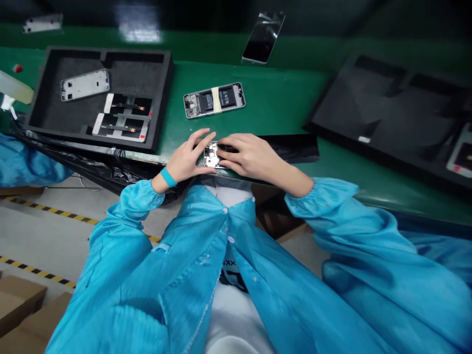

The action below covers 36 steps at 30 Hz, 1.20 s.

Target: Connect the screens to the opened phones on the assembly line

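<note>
An opened smartphone [211,156] lies near the front edge of the green table, its inner boards showing. My left hand [186,157] is closed around its left end, thumb at the near edge and fingers at the far edge. Over the phone's right part rests my right hand [245,156], fingers bent and their tips on the inside; whether something small is between them is hidden. Just beyond my hands lies another open phone [230,97] with a black battery and a cream strip across it. A dark flat sheet [295,148] sits beside my right wrist.
At left, a black foam tray [162,105] holds a pale phone frame [85,84] and two screen assemblies [121,126]. A phone [263,38] lies at the back. Another black tray [383,108] stands at right. A blue sleeve [31,160] of another person shows at far left.
</note>
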### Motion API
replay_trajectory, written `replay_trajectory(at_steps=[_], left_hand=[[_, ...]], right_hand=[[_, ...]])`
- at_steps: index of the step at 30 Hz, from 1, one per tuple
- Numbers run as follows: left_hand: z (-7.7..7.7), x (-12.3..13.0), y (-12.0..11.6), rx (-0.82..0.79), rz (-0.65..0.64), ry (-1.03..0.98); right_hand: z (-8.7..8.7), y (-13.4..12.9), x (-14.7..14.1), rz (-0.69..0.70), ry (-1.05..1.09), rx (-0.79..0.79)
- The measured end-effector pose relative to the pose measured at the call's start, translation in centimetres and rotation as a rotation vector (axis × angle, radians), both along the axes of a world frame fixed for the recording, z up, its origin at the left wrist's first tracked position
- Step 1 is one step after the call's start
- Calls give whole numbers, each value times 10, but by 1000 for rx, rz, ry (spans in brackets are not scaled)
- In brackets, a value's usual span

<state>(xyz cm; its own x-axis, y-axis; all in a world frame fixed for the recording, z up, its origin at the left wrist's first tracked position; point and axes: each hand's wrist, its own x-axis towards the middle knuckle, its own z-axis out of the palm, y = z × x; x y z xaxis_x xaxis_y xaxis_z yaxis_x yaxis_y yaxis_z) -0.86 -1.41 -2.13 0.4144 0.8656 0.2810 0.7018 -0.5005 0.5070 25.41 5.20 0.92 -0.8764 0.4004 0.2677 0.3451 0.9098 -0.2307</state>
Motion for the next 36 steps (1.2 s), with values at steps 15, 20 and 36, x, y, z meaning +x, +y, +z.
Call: replay_trajectory(at_steps=[15, 20, 36], left_hand=[[9, 33, 26, -31, -190, 88], [10, 38, 23, -42, -150, 92], [14, 11, 5, 9, -111, 72]], right_hand=[[10, 28, 137, -303, -165, -246], [6, 28, 137, -292, -74, -295], [-4, 20, 136, -318, 25, -293]])
